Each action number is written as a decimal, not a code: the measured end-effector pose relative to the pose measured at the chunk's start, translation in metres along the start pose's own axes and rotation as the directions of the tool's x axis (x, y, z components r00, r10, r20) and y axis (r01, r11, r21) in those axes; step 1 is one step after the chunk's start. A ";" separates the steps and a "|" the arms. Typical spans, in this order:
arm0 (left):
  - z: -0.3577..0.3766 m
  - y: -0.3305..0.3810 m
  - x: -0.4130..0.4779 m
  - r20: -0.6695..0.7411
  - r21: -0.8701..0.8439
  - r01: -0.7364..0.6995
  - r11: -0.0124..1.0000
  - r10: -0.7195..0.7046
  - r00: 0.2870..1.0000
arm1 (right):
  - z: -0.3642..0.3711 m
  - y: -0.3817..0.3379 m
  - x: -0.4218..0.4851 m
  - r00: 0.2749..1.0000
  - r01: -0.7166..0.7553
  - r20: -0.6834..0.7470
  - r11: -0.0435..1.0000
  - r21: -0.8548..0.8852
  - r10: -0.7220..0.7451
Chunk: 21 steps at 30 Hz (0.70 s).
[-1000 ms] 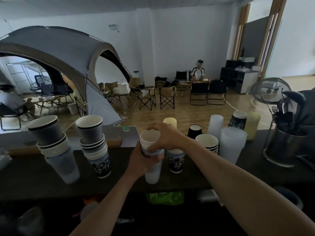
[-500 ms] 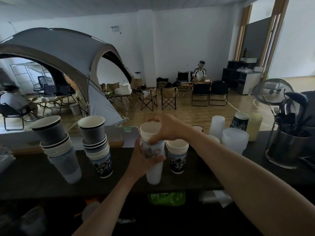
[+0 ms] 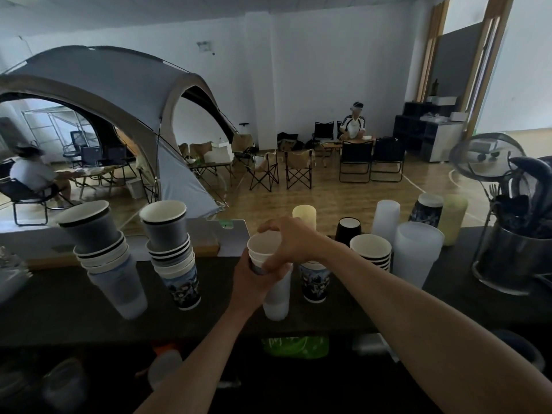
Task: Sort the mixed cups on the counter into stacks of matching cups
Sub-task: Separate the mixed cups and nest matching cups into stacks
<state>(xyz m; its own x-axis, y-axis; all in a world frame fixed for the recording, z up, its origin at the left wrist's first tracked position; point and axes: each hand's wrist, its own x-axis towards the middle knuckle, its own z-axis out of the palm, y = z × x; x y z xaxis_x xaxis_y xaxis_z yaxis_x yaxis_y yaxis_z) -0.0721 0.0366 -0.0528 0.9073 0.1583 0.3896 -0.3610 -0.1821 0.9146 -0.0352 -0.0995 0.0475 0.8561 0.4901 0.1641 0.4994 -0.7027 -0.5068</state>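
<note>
The mixed stack (image 3: pixel 273 276) stands on the dark bench (image 3: pixel 59 306) — white paper cups nested on top, a cloudy plastic cup below. The left hand (image 3: pixel 251 279) has its grip wrapped tight round the stack's middle. The right hand (image 3: pixel 294 243) pinches the top cup's rim. Just right of the stack stands a picture-printed paper cup (image 3: pixel 313 279) — round, smooth and shiny.
</note>
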 end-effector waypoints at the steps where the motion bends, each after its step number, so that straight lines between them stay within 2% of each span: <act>1: -0.001 -0.001 0.001 0.012 0.003 0.000 1.000 0.000 1.000 | 0.001 0.000 -0.001 1.000 0.001 0.003 1.000 0.005 -0.001; 4: -0.003 -0.003 0.003 0.049 0.009 0.011 1.000 -0.011 0.999 | -0.002 -0.001 -0.004 1.000 0.017 0.017 1.000 0.025 -0.017; 7: -0.008 -0.003 0.004 0.102 0.019 0.039 0.999 -0.041 0.994 | -0.042 -0.023 -0.005 0.994 0.082 -0.087 0.987 0.140 -0.070; 11: -0.011 -0.004 0.003 0.151 0.050 0.068 0.996 -0.075 0.986 | -0.123 -0.061 -0.002 0.972 0.186 -0.154 0.982 0.024 -0.180; 15: -0.013 -0.004 0.003 0.167 0.060 0.091 0.994 -0.100 0.981 | -0.145 -0.043 -0.008 0.962 0.084 -0.255 0.996 -0.040 -0.092; 21: -0.013 -0.007 0.005 0.172 0.078 0.115 0.990 -0.127 0.977 | -0.103 0.012 -0.017 0.969 -0.130 -0.221 0.988 -0.082 0.109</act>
<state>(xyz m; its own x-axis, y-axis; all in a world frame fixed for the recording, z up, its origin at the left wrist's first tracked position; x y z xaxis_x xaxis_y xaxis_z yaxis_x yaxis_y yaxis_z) -0.0673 0.0512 -0.0561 0.9691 0.0109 0.2464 -0.2368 -0.2381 0.9419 -0.0299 -0.1690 0.1255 0.9137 0.2843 0.2904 0.3930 -0.8002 -0.4530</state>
